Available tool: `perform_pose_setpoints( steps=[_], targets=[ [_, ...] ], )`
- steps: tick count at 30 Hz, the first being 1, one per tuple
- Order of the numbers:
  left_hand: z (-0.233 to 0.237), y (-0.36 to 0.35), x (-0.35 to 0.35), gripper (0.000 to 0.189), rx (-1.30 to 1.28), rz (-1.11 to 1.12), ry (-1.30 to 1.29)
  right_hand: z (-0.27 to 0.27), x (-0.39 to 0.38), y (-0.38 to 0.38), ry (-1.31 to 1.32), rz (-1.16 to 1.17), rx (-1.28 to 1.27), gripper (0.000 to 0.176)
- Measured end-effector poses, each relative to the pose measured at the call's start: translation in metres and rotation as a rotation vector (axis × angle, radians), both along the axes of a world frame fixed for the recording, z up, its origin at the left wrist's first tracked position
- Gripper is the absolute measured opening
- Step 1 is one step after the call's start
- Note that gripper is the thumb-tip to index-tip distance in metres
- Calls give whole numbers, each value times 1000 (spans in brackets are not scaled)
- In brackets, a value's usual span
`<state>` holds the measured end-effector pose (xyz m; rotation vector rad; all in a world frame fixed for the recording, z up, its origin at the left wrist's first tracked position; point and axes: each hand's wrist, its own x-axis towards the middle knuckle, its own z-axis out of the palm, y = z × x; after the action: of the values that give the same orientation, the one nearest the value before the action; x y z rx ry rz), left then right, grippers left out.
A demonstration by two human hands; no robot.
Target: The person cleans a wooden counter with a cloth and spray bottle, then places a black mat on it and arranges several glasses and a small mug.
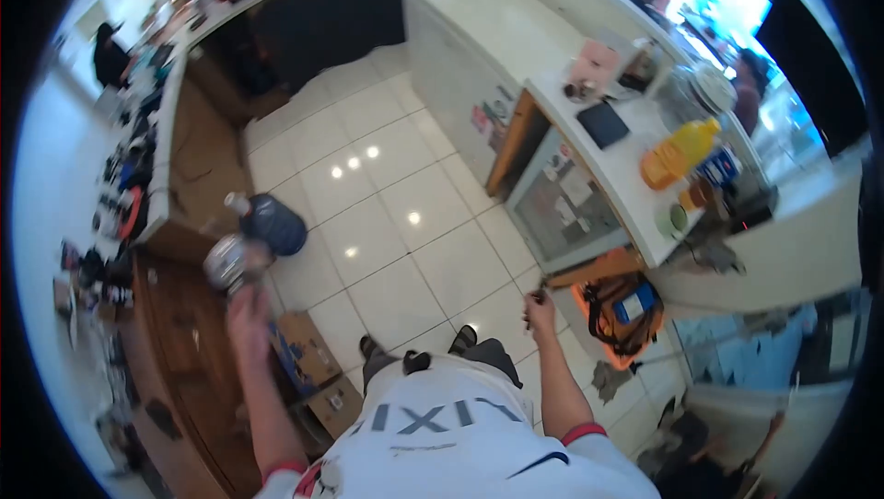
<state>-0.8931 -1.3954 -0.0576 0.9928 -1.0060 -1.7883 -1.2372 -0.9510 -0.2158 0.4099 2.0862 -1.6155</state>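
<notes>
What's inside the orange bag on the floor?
A blue box shows in the open top of the orange bag, under black straps. Anything deeper is hidden by the bag's sides.

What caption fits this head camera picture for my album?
Left hand holds a shiny container by a wooden counter; right hand over floor tiles.

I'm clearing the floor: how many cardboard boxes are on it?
2. A larger box lies beside the wooden counter, below the left hand gripping a shiny container; a smaller box sits next to it, nearer the person. Others may hide behind the person's body.
</notes>
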Motion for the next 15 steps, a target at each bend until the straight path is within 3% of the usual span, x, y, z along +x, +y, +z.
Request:
perform_pose_setpoints(
  steps=[1, 2, 3, 6, 15],
  targets=[
    [-20, 7, -36, 20, -106, -208, 124, 1, -9, 21, -25, -32, -36, 12],
    [5, 35, -94, 21, -1, -244, -64, 0, -17, 38, -43, -81, -70, 9],
    [5, 56, -138, 20, -17, -333, 37, 6, -22, 50, -44, -60, -70, 9],
    [5, 105, -245, 28, -108, -644, -98, 16, -31, 88, -32, -154, -81, 9],
    [19, 204, -458, 37, -159, -1246, -86, 16, -44, 124, -82, -518, -18, 9]
  ],
)
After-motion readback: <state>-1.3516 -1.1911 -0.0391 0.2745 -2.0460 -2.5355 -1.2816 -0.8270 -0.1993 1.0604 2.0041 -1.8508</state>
